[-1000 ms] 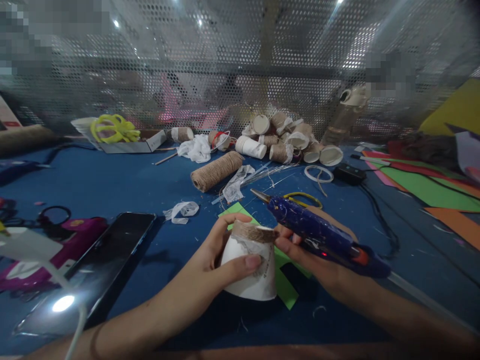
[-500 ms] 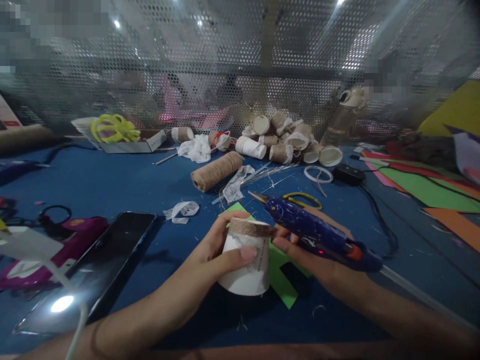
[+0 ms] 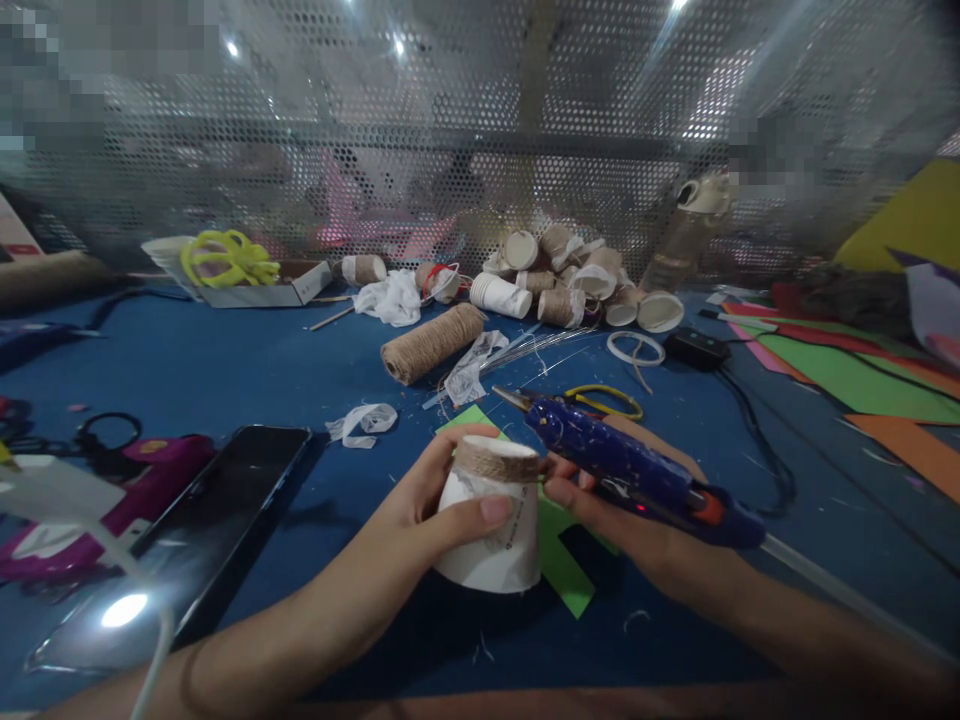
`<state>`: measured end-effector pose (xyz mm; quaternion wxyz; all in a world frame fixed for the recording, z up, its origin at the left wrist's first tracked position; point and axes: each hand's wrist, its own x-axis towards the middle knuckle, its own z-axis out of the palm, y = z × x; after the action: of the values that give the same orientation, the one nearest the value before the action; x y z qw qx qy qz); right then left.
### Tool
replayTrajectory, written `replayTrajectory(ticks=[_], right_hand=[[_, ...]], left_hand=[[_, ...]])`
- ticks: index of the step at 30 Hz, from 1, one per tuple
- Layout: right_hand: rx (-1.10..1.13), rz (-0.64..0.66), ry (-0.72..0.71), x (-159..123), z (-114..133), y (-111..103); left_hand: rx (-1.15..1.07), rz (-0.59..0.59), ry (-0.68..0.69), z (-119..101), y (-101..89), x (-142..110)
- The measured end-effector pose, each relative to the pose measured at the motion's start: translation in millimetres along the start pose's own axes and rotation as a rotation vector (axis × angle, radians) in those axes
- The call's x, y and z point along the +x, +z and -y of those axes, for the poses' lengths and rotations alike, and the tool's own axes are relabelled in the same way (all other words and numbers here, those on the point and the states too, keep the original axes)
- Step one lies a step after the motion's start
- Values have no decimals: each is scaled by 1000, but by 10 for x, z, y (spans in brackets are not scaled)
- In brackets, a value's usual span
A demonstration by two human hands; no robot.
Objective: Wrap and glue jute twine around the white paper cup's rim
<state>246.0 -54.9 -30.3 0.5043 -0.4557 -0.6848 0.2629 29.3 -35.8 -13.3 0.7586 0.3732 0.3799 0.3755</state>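
My left hand (image 3: 431, 500) is closed round a white paper cup (image 3: 487, 545), which is upside down with its base upward. Brown twine (image 3: 495, 463) is wound in a band near the cup's upper end. My right hand (image 3: 615, 505) holds a blue glue gun (image 3: 615, 450), its metal nozzle pointing left above and beyond the cup. The thumb and fingertips of that hand pinch close to the cup's right side, by the twine; the strand between them is hard to make out. Under the hands lies a piece of green paper (image 3: 566, 570).
A twine roll (image 3: 433, 343) and lace strip (image 3: 364, 424) lie ahead. Behind them are several twine-wrapped cups (image 3: 561, 307) against a perforated metal panel (image 3: 480, 130). A phone (image 3: 217, 510) and purple glue gun (image 3: 161, 470) lie left; coloured paper (image 3: 847, 375) and a black adapter (image 3: 697, 348) sit right.
The cup has turned slightly in my left hand, and its printed text shows a little further left. The glue gun has shifted slightly left and down. Both grips stay the same.
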Motion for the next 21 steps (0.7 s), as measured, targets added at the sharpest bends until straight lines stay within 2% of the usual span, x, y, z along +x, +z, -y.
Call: replayTrajectory(ticks=[5,10,13,18,21], right_hand=[[7,-17,39,-11,16,0],[57,24,19,-27,-7,5],[107,52,9,-21,-29,13],[120,3,-71,15,-4,-3],[156,1,-113,31,3,-19]], left_hand=[[18,6,16,12,2,-14],[43,91,33,15,-50,1],[49,39,39,-13,-59,-8],[63,-70,127,-72,-57,-17],[52,-65,146,-109,-58,-14]])
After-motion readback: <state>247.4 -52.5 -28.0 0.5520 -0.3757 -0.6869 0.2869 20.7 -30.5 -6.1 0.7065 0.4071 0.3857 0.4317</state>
